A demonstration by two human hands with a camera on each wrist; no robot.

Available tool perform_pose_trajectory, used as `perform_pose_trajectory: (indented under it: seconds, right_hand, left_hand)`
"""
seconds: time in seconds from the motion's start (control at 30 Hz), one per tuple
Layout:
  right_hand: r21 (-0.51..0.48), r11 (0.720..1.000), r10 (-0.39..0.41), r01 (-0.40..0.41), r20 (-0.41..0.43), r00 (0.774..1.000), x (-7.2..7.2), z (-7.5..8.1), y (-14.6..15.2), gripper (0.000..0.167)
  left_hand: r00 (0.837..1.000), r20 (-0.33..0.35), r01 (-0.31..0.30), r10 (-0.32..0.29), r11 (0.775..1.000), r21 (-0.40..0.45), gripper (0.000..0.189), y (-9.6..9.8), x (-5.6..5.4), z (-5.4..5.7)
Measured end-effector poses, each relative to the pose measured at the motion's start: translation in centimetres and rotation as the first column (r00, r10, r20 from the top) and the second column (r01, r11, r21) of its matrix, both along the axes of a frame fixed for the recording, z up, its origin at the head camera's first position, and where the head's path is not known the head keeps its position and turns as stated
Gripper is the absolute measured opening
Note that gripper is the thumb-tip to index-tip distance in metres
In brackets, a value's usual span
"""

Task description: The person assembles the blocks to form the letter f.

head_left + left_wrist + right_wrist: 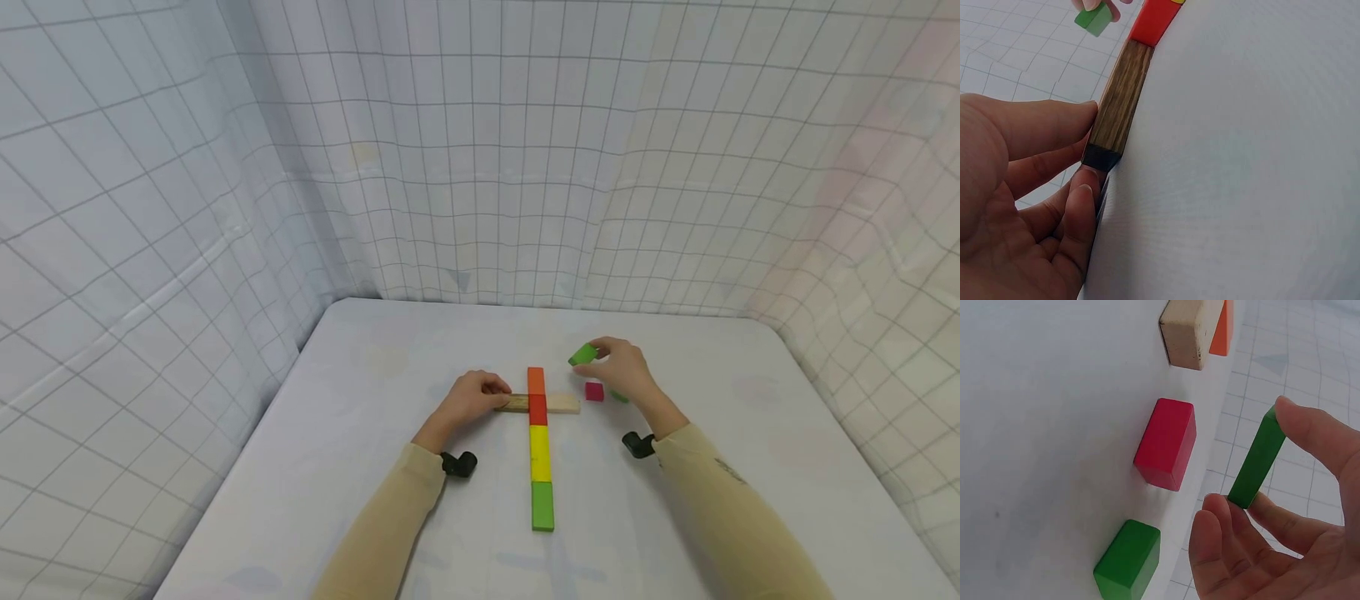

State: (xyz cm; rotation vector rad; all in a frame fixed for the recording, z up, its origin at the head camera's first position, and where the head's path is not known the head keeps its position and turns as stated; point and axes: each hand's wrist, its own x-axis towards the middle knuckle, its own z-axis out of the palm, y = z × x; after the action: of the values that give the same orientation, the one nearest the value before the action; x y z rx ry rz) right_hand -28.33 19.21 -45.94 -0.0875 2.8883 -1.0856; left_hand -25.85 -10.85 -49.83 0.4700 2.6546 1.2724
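At the left end of a dark brown wooden block (pixel 1121 100), my left hand (pixel 468 396) has its thumb and fingers pinching it as it lies on the table. My right hand (pixel 626 371) holds a green block (pixel 1259 456) in the air between thumb and fingertips. The brown block meets a red block (pixel 537 409), with a pale wooden block (pixel 563 403) on the other side. An orange block (pixel 536 379) lies beyond the red one; a yellow block (pixel 540 452) and another green block (pixel 542 506) continue the row nearer me.
A crimson block (pixel 1166 444) lies right of the pale block. A further green block (pixel 1127 559) sits past it, partly hidden under the right hand in the head view. The white table (pixel 337 500) is enclosed by grid-patterned curtains (pixel 487 208) at the back and sides.
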Motion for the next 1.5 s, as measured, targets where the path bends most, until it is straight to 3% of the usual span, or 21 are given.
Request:
perform_pose_trajectory:
  seconds: [0.57,1.03,1.5]
  right_hand:
    - [-0.041,0.998,0.049,-0.049,-0.006,0.999,-1.5,-0.8,-2.9,0.065]
    - [-0.055,0.998,0.021,-0.019,0.039,0.999,-3.4,-1.4,-4.7,0.067]
    - [-0.031,0.999,0.027,-0.026,0.037,0.999,-4.7,-1.9,-5.8,0.061]
  left_hand:
    - [1.000,-0.012,0.008,-0.008,1.000,0.007,0.012,-0.1,0.2,0.3]
    - [1.000,-0.005,-0.002,0.002,1.000,0.000,0.010,0.0,-0.1,-0.3]
    - [1.000,-0.006,-0.007,0.007,1.000,0.003,0.010,0.0,0.1,0.1]
